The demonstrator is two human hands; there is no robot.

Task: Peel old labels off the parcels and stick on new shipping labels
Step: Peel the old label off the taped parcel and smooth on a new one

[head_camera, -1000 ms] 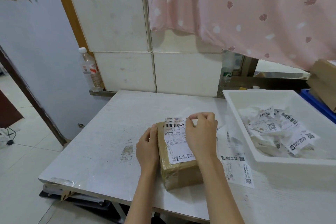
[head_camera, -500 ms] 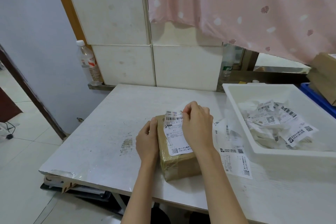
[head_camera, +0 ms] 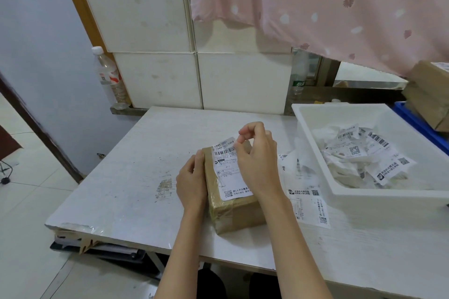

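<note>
A brown taped parcel [head_camera: 233,211] is lying near the middle of the white table [head_camera: 131,177], close to its near edge. The left hand [head_camera: 192,183] is bracing the parcel's left side, fingers curled against the upper left edge. A white label [head_camera: 224,172] is covering most of the parcel's top face; its far end is curling up off the surface. The right hand [head_camera: 257,160] is hovering over the far right part of the parcel, thumb and forefinger pinching the lifted far corner of the label, the other fingers loosely bent. Just right of the parcel, loose label sheets [head_camera: 308,199] are lying flat on the table. Further right, a white bin [head_camera: 315,124] is holding a heap of crumpled labels [head_camera: 359,155]. At the far left, a plastic bottle [head_camera: 109,75] is standing on a ledge against the tiled wall. A pink curtain [head_camera: 315,2] is hanging across the upper right. At the far right edge, a cardboard box [head_camera: 430,90] is sitting above a blue crate [head_camera: 418,124].
</note>
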